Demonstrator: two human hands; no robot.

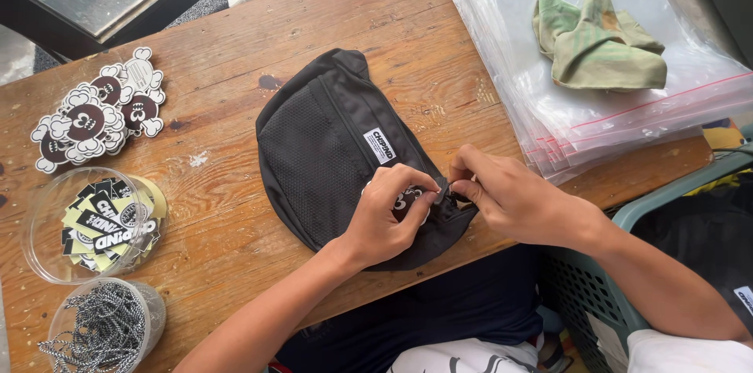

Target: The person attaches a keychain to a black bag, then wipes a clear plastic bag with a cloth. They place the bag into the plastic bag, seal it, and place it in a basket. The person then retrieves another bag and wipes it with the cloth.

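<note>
A black waist bag (329, 138) with a mesh front pocket and a small white label lies flat on the wooden table (235, 106). My left hand (388, 212) presses a dark round cartoon-shaped tag (408, 200) against the bag's near end. My right hand (502, 192) pinches at the zipper pull right beside it, fingertips of both hands nearly touching. The tag is mostly hidden under my left fingers.
At the left lie a pile of cartoon-shaped tags (98, 110), a clear tub of black-and-yellow labels (98, 224) and a clear tub of ball chains (106, 326). A stack of clear zip bags (596, 59) holds a green cloth (600, 40). A teal basket (627, 263) stands below right.
</note>
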